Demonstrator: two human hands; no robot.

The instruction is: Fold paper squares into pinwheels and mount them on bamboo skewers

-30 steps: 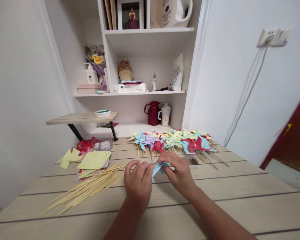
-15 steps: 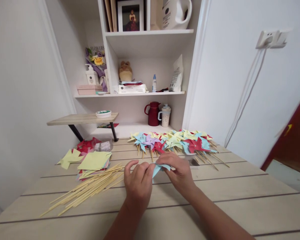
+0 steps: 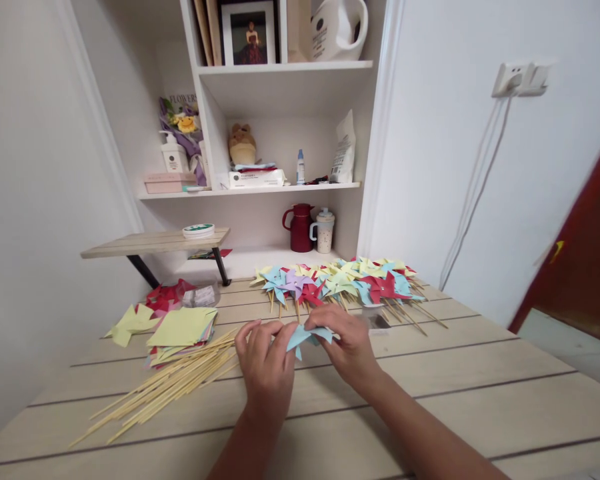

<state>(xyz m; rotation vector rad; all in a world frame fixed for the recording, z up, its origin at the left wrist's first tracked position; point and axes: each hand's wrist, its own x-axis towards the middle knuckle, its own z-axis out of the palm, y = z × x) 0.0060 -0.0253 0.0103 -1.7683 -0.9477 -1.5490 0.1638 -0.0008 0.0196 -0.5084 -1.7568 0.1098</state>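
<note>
A light blue paper pinwheel head is held between my two hands above the table. My left hand pinches its left side, fingers curled. On the other side my right hand grips it, thumb below and fingers over the top; the fingertips hide its middle. Left of my hands lies a loose bundle of thin wooden sticks. Behind them rests a stack of coloured paper squares, yellow on top. Finished-looking pinwheels on sticks, such as a purple one and a red one, are heaped beyond my hands.
A yellow folded paper piece and red paper pieces lie at the left, beside a clear box. A small clear container sits behind my right hand. A low wooden stand rises at the back left; shelves hold a red jug.
The camera view has shifted slightly. Both hands still hold the blue paper; it has tilted a little, with more of its left part showing between the fingers.
</note>
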